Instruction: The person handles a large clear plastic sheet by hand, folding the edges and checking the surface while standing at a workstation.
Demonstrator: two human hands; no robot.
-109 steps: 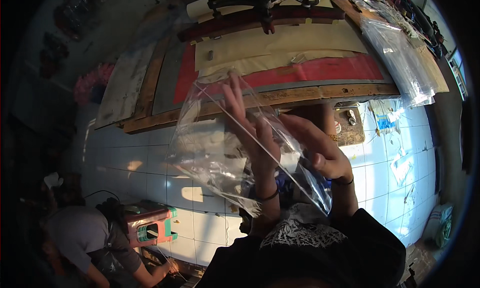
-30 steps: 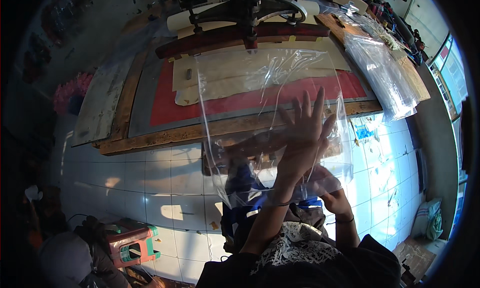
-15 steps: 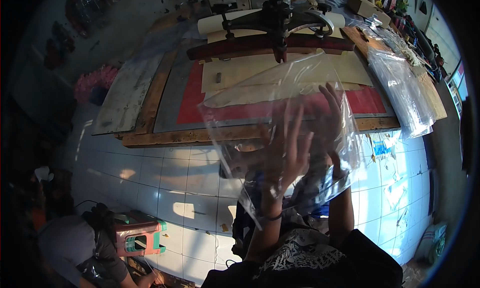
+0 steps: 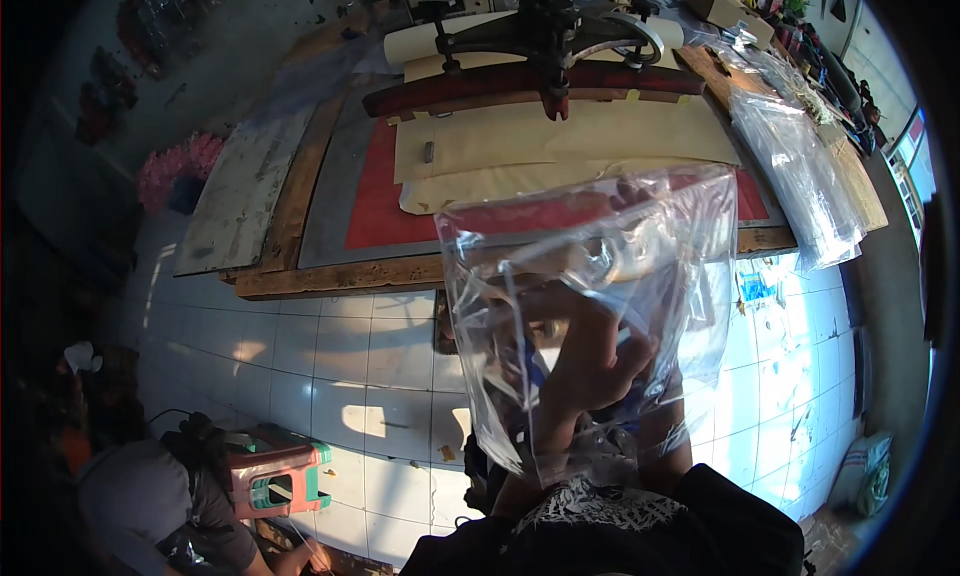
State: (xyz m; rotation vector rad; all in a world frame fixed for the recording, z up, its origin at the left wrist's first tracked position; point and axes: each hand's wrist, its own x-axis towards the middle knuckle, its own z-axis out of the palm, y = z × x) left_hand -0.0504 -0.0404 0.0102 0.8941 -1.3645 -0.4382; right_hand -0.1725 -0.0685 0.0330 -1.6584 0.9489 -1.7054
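A clear plastic bag (image 4: 485, 306), wide and wrinkled, hangs in front of me between the table edge and my body. Glare and folds run across it. My left hand (image 4: 590, 366) shows through the film with its fingers curled in, seemingly pinching the plastic. Close beside it is my right hand (image 4: 655, 376), mostly covered by the left hand and the shiny folds; its fingers are hidden. Both forearms come up from below, partly behind the sheet.
Beyond the bag stands a wooden-edged work table (image 4: 350, 276) with a red sheet (image 4: 370, 206) and tan paper (image 4: 480, 141). A dark metal press bar (image 4: 480, 91) spans it. More clear plastic (image 4: 800, 186) lies at the right. A person (image 4: 150, 496) crouches lower left, near a stool (image 4: 280, 476).
My spread fingers have curled, and both hands have drawn down towards my body. The bag has swung from a slanted shape to a more upright, wider one.
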